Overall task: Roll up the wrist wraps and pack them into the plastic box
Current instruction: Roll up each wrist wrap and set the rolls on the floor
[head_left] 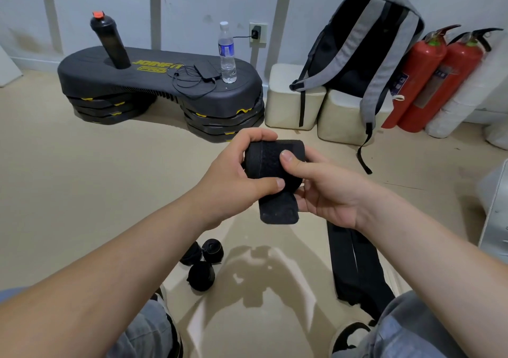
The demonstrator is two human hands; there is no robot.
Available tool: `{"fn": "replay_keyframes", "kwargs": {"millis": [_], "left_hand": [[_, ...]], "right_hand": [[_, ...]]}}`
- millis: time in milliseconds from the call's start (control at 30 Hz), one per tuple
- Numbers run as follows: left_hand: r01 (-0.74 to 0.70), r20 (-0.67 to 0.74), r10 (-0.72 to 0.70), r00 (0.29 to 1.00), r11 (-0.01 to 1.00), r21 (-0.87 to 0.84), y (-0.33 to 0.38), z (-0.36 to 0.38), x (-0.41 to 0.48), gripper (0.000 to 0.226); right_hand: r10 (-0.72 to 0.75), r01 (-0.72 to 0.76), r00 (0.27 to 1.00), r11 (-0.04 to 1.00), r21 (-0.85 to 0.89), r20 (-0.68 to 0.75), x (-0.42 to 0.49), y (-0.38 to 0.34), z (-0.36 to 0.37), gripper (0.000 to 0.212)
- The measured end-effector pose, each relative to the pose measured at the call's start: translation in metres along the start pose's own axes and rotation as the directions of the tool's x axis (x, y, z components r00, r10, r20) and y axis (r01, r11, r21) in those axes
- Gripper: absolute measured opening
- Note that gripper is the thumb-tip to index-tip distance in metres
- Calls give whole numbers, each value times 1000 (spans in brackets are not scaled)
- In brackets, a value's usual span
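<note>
Wrist wrap (270,165), black fabric cylinder (fuzzy tail hanging), gripped by left hand (233,173) and right hand (324,190)

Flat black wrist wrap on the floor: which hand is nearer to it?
Right. The right hand is directly over the far end of the flat black wrist wrap; the left hand is off to its left, across the part-rolled black wrap both hold.

Both hands (277,182) grip black wrist wrap (270,165), part-rolled.

Left grip (233,171) curled tight; right grip (330,190) likewise.
</note>
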State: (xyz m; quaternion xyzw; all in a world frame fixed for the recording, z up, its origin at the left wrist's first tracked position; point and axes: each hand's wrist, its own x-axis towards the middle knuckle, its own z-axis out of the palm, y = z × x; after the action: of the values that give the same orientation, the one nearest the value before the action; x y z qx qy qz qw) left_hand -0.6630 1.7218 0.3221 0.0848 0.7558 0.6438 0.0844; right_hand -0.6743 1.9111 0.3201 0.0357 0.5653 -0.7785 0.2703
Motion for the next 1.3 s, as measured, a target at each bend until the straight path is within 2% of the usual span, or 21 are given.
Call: {"fn": "replay_keyframes", "kwargs": {"millis": [100,167,233,333,433,567,700,933,1100,1300], "left_hand": [[170,7,-172,985,965,-199,0,1,4,65],[248,29,-251,967,917,-314,3,1,7,51],[288,30,-289,957,926,-245,8,2,7,31],[359,61,-354,933,923,-137,7,3,7,48],[405,93,-395,914,895,-185,4,1,5,53],[348,18,-349,937,926,-149,0,-1,4,54],[330,-24,-334,942,938,-103,-3,-2,5,50],[297,-97,-310,946,947,-123,-5,6,3,46],[240,-143,-274,951,946,-216,-4,9,4,42],[181,-75,-197,977,966,-185,-13,8,5,64]], "right_hand": [[-41,41,999,999,-13,-15,2,4,1,36],[-70,70,997,997,-13,-21,5,5,0,39],[-92,92,996,995,-37,-17,7,4,-1,43],[-107,109,994,988,-112,28,7,3,-5,54],[-109,115,992,989,-97,70,7,6,-7,64],[-99,102,993,994,-36,64,7,5,-5,66],[-57,68,995,986,-149,77,5,5,-3,66],[106,-97,994,973,-208,35,9,4,-7,54],[96,-101,994,984,-145,-43,11,4,-8,73],[80,-80,997,994,-77,4,7,2,-6,56]]}}
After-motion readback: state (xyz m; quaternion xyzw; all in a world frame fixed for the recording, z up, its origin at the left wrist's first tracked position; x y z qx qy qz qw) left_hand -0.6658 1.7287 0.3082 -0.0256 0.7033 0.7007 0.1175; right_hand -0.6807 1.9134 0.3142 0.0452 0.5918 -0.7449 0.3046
